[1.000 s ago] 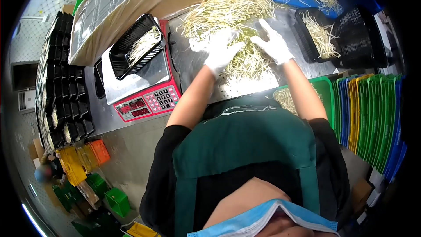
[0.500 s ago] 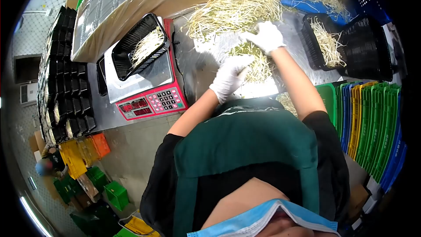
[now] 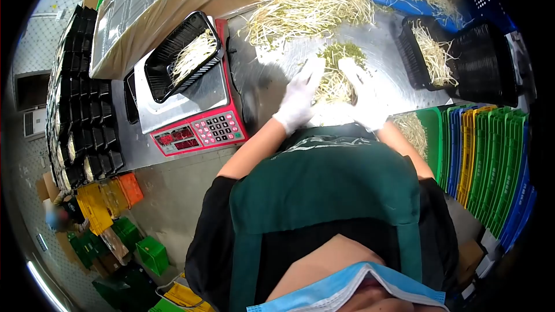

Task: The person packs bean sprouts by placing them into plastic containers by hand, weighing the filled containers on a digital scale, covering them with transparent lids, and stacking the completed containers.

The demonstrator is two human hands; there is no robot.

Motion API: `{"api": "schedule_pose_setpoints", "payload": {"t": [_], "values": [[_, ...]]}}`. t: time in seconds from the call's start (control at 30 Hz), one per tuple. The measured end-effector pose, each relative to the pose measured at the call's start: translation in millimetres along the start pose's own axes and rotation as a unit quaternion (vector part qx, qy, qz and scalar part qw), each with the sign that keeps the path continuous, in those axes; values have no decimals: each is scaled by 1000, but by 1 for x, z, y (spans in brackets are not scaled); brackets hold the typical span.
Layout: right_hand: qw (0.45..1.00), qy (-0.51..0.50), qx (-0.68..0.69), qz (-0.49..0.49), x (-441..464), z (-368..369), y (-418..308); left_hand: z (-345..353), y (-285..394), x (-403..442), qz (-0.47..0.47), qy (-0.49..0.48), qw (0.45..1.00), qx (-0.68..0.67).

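My left hand (image 3: 300, 93), in a white glove, rests on the left side of a small pile of bean sprouts (image 3: 334, 85) on the metal table. My right hand (image 3: 365, 95), gloved the same way, lies along the pile's right side. Fingers of both hands are stretched out and point away from me, flanking the sprouts. The pile's green heads face the far side, and its pale stems lie towards my apron. Further back on the table spreads a larger heap of bean sprouts (image 3: 312, 11).
Left of me, a black tray (image 3: 184, 58) with some sprouts sits on a red scale (image 3: 199, 133). Stacked black trays (image 3: 87, 110) stand beyond it. At right are another sprout-filled tray (image 3: 413, 52), nested black trays (image 3: 483, 63) and stacked coloured crates (image 3: 485, 162).
My right hand has come back from the large heap towards me and now lies beside the small pile. My left hand has shifted slightly, its fingers straighter. The small pile looks narrower.
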State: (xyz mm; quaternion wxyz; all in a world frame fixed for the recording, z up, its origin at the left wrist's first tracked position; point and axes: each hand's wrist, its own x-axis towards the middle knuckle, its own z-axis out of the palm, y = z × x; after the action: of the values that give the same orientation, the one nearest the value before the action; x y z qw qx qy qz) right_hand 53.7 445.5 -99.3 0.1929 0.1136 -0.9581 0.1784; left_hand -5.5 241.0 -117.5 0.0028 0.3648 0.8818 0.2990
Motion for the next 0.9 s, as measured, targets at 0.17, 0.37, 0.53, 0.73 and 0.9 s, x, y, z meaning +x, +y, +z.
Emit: {"api": "schedule_pose_setpoints", "payload": {"t": [0.17,0.37,0.53,0.73,0.9], "values": [[903,-65,400,146,11,-3,23,-7,13,26,97,70,981,-154],[964,-63,241,92,-38,-9,63,-31,-17,-43,-93,-48,992,-63],[987,-15,157,40,-23,18,31,-13,15,-5,-112,-101,987,46],[946,-35,316,64,7,-7,27,-19,-6,11,52,28,996,62],[968,-85,227,63,30,11,66,-2,-53,27,-37,-84,996,10]]}}
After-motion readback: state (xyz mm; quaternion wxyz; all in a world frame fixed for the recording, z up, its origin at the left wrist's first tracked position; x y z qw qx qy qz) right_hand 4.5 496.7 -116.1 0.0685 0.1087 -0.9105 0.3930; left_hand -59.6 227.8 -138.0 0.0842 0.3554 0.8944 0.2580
